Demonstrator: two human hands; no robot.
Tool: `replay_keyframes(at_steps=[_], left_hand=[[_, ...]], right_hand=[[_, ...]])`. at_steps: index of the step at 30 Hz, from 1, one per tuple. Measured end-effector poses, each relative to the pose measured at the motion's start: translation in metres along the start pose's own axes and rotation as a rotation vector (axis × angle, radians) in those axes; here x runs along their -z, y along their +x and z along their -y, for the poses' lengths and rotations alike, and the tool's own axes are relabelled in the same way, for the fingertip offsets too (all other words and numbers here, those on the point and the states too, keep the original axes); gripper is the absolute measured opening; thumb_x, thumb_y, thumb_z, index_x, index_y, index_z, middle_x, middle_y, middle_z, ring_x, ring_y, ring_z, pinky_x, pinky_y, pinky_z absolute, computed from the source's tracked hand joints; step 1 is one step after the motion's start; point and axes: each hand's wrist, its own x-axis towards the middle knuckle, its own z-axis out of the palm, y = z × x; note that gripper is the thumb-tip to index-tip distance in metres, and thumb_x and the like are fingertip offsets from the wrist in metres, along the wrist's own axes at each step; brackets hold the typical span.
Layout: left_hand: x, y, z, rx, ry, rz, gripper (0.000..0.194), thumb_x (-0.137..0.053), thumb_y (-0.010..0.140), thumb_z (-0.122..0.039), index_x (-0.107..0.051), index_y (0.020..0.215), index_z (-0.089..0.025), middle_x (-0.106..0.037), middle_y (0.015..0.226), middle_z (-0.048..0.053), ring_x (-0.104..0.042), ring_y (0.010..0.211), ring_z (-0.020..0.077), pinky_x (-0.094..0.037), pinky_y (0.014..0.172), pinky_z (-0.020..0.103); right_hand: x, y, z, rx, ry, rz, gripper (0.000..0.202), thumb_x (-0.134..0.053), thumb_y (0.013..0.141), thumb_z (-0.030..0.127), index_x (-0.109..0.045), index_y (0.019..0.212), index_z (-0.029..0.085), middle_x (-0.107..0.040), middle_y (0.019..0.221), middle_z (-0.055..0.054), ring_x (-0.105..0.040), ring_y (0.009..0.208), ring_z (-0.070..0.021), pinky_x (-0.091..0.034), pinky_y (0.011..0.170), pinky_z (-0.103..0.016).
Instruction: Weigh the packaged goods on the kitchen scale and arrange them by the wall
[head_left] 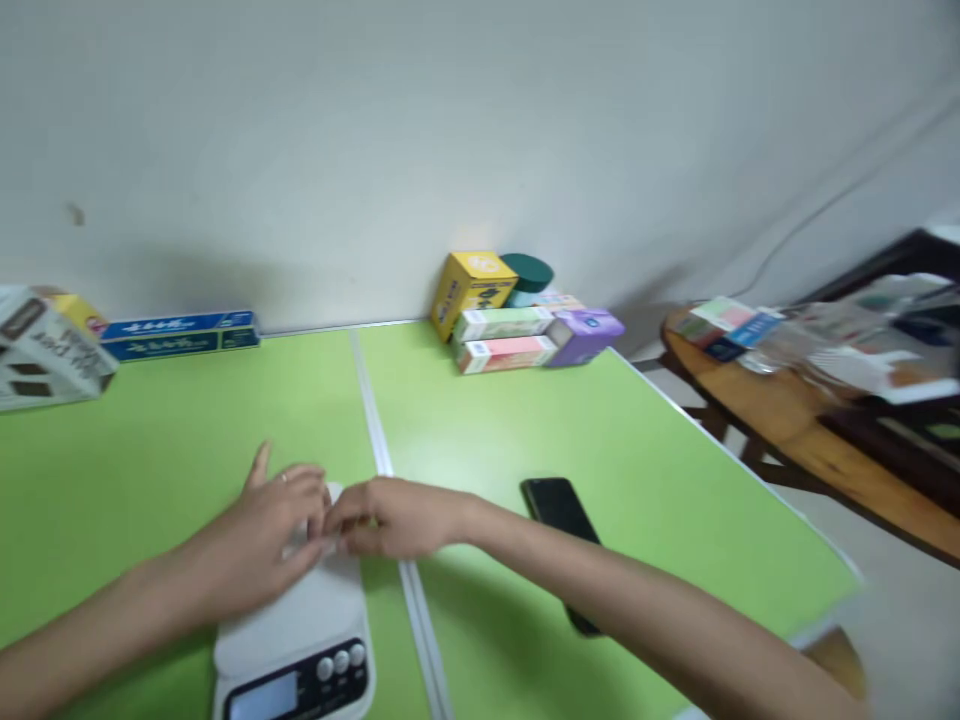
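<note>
One smooth green tabletop [480,430] fills much of my view. On it I see the white digital kitchen scale [322,610], a flat, rounded-corner slab, long axis running away from my camera, display [264,697] end nearest. Farther back, a yellow cardboard box [484,293] hides its contents. Left hand [281,530] and right hand [394,515] meet over the scale, fingers [349,505] mostly bent; I cannot tell what they grip.

Fingers [351,503] blurred, grip seemingly hidden; scale [322,612] cropped below.
</note>
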Motion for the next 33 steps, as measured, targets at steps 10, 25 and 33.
replay_keyframes(at_steps=[10,25,33], left_hand=[[-0.06,0.158,-0.09,-0.131,0.064,-0.044,0.041,-0.048,0.083,-0.021,-0.055,0.124,-0.019,-0.056,0.131,0.013,-0.051,0.124,0.0305,-0.036,0.109,0.05],[-0.091,0.327,-0.102,-0.06,0.502,-0.354,0.044,-0.035,0.09,-0.007,-0.044,0.133,-0.006,-0.045,0.141,0.024,-0.038,0.132,0.034,-0.039,0.103,0.047],[-0.077,0.3,-0.117,-0.017,0.615,-0.284,0.044,-0.04,0.085,0.002,-0.046,0.128,-0.006,-0.056,0.123,0.02,-0.052,0.115,0.0294,-0.049,0.091,0.042]], right_hand=[[0.073,-0.146,-0.089,-0.187,-0.266,-0.754,0.037,-0.042,0.088,0.016,-0.065,0.115,0.026,-0.072,0.11,-0.005,-0.068,0.101,-0.0226,-0.056,0.088,-0.041],[0.166,-0.157,-0.212,-0.315,-0.836,-1.112,0.056,-0.041,0.077,0.006,-0.047,0.133,0.009,-0.048,0.142,-0.019,-0.037,0.136,-0.0329,-0.032,0.111,-0.056],[0.182,-0.174,-0.19,-0.354,-0.961,-1.023,0.049,-0.048,0.079,0.009,-0.049,0.128,0.008,-0.055,0.133,-0.021,-0.041,0.132,-0.0358,-0.036,0.107,-0.055]])
